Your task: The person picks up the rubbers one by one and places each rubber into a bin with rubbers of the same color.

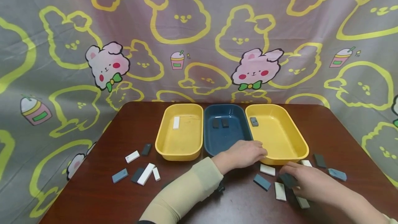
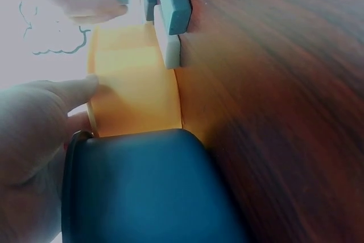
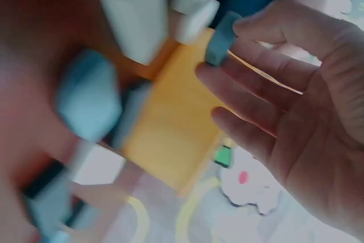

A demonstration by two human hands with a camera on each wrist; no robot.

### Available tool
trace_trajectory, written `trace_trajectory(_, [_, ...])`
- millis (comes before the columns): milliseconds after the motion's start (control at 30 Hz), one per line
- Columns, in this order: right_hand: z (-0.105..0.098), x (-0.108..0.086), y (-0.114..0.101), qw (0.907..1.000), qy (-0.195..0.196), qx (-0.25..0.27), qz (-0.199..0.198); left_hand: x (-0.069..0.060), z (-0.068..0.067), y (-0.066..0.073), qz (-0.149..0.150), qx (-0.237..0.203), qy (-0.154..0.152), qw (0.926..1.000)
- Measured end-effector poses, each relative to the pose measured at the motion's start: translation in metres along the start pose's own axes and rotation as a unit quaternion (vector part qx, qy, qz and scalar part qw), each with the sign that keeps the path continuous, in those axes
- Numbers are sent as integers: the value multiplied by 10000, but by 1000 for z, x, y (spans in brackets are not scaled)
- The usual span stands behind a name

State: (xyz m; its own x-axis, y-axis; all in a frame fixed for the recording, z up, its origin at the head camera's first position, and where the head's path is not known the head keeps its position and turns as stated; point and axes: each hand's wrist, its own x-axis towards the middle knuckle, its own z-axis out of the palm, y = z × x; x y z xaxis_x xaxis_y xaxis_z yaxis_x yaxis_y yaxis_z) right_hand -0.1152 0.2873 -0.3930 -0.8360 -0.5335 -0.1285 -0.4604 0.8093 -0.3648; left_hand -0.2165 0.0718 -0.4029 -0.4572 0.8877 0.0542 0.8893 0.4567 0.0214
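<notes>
My left hand [image 1: 244,154] reaches past the front of the blue tray [image 1: 209,142] and grips the near-left rim of the right yellow tray [image 1: 300,137]. In the left wrist view, the left hand's thumb and a finger [image 2: 79,90] meet at that tray's edge. Over the table in front of the yellow tray, my right hand [image 1: 314,180] pinches a dark grey-green block [image 3: 220,39] between thumb and fingertips. Below and around it lie a white block [image 1: 267,170], a blue-grey block [image 1: 262,182] and a pale block [image 1: 280,192].
A left yellow tray [image 1: 158,144] holds one white block [image 1: 176,122]. Two dark blocks lie in the blue tray, and a grey block [image 1: 254,121] lies in the right yellow one. Several blocks are scattered at left, including a blue-grey one [image 1: 120,175]. A patterned curtain [image 1: 199,51] hangs behind.
</notes>
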Motion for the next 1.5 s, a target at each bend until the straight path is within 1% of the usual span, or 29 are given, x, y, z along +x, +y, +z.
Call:
trace_trajectory(133, [-19,-7,-8,9995,94,316,-24,0,0,0,34,34,49,10000])
trace_trajectory(267, [-40,-7,-12,9980,577,211,-171,0,0,0,36,102,83,9999])
trace_trajectory(367, [-55,-1,-14,9954,952,113,-27,1,-1,1,24,106,48,9999])
trace_trajectory(467, [-72,9,-13,9928,1182,39,186,1,0,1,-6,58,-51,10000])
trace_trajectory(567, [-86,24,-11,9914,1277,-52,283,1,0,2,-52,38,-149,9999])
trace_trajectory(800, [-104,70,-7,9932,1134,-139,208,1,2,3,-131,49,-143,9998])
trace_trajectory(967, [-109,101,4,9946,1002,-174,222,2,3,4,-196,66,-144,9997])
trace_trajectory(1100, [-108,120,17,9957,878,-205,190,2,2,5,-215,122,-99,9996])
trace_trajectory(1200, [-103,133,29,9966,763,-265,190,2,2,5,-201,152,-56,9997])
trace_trajectory(1367, [-92,151,51,9966,590,-434,367,2,2,4,-197,117,-9,9997])
trace_trajectory(1500, [-84,162,66,9959,550,-531,478,2,2,4,-201,89,7,9998])
